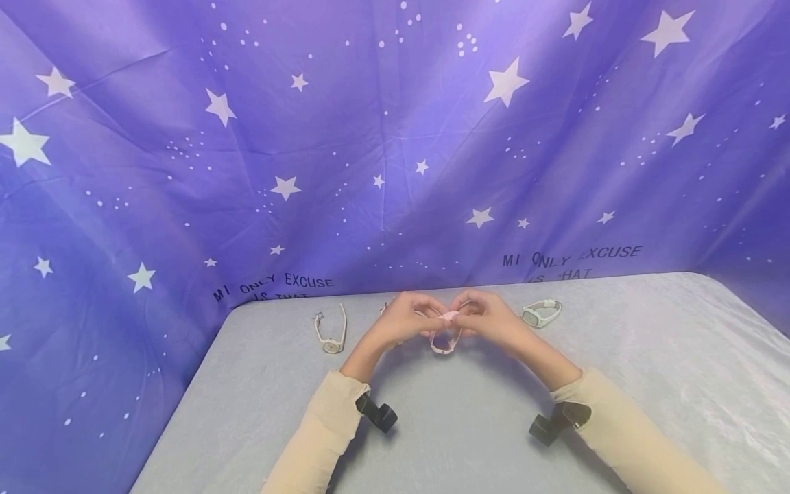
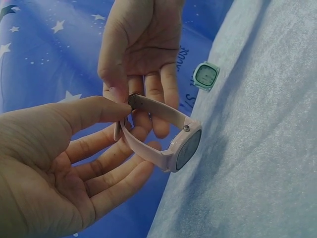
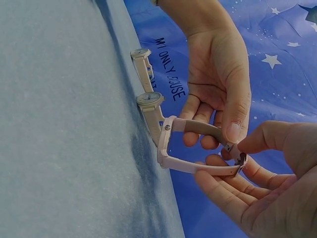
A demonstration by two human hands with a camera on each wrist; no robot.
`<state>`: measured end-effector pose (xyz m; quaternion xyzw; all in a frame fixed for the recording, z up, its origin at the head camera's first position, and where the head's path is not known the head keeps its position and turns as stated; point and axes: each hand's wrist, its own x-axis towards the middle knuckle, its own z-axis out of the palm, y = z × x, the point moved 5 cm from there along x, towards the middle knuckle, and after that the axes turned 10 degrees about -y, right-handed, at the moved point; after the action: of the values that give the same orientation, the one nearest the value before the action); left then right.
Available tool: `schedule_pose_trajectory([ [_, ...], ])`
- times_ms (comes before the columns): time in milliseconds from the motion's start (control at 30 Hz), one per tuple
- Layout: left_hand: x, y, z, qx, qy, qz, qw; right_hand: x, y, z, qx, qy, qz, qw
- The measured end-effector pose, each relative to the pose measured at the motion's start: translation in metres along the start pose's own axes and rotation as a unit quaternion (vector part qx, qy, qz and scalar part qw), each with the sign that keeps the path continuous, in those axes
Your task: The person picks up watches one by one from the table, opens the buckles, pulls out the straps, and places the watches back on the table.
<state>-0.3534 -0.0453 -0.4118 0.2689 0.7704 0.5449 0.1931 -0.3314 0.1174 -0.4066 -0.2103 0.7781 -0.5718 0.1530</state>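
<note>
Both hands hold a pink wristwatch [image 1: 442,350] above the table, its strap looped with the square case hanging lowest. My left hand [image 1: 407,320] pinches one strap end between thumb and fingers, close to the buckle. From the other side, my right hand [image 1: 490,317] pinches the strap at the same spot, thumb tips almost meeting. In the left wrist view the dark buckle [image 2: 132,101] shows between the thumbs. The right wrist view shows the strap end [image 3: 232,148] at the buckle, partly covered by fingertips.
A cream watch [image 1: 332,346] lies open on the grey cloth-covered table [image 1: 259,412] at left. Another cream watch [image 3: 150,99], mostly hidden behind my left hand in the head view, lies nearby. At right sits a pale green watch [image 2: 206,75]. A purple star-patterned curtain [image 1: 382,137] hangs behind.
</note>
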Motion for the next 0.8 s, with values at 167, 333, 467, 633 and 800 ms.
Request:
schedule_pose_trajectory([
  [167,0.0000,-0.0010,0.0001,0.002,0.000,0.003,1.0000,0.0004,0.0008,0.0010,-0.003,0.000,0.003,1.0000],
  [333,0.0003,-0.0012,0.0003,0.004,-0.001,0.003,1.0000,0.0006,0.0016,0.0001,0.008,-0.007,0.000,0.9999],
  [467,0.0000,-0.0001,0.0004,0.005,-0.002,0.002,1.0000,0.0007,0.0017,-0.0006,0.012,-0.010,-0.004,0.9999],
  [633,0.0001,-0.0001,0.0005,0.004,-0.002,0.002,1.0000,0.0012,0.0022,-0.0002,0.024,-0.016,-0.009,0.9995],
  [800,0.0000,0.0001,0.0006,0.004,-0.004,0.005,1.0000,0.0007,0.0020,0.0001,0.033,-0.018,-0.008,0.9993],
])
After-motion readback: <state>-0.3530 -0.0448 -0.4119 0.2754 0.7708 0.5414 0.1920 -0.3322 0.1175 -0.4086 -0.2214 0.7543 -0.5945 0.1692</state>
